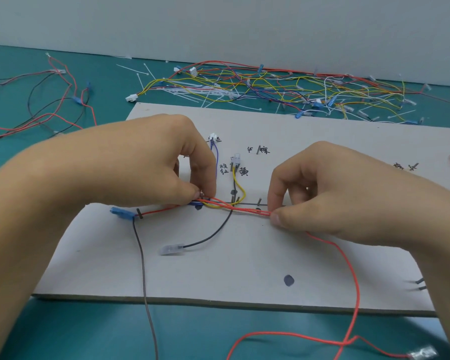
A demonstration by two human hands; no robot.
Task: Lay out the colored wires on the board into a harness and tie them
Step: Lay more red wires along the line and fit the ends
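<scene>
L hand (146, 165) pinches red wire (244, 209) w/ yellow wire (235, 178) at board (244, 268) centre | R hand (330, 188) pinches same red wire, taut btwn | likely light, limp, springy; grip near pegs (259, 202), not connectors (118, 211)

Teal table (102, 328), grey board (244, 268) centred, wire pile (270, 87) and cable ties (187, 90) behind — red-black wires (50, 105) left.

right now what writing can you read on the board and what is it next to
"黄": on the board, right of the clear connector.
"双红": left of that connector.
"棕": beside a pin; the mark left of it is unclear.
"兰": by the white connector, partly hidden.
Marks near the board's right edge: too blurred.
</scene>
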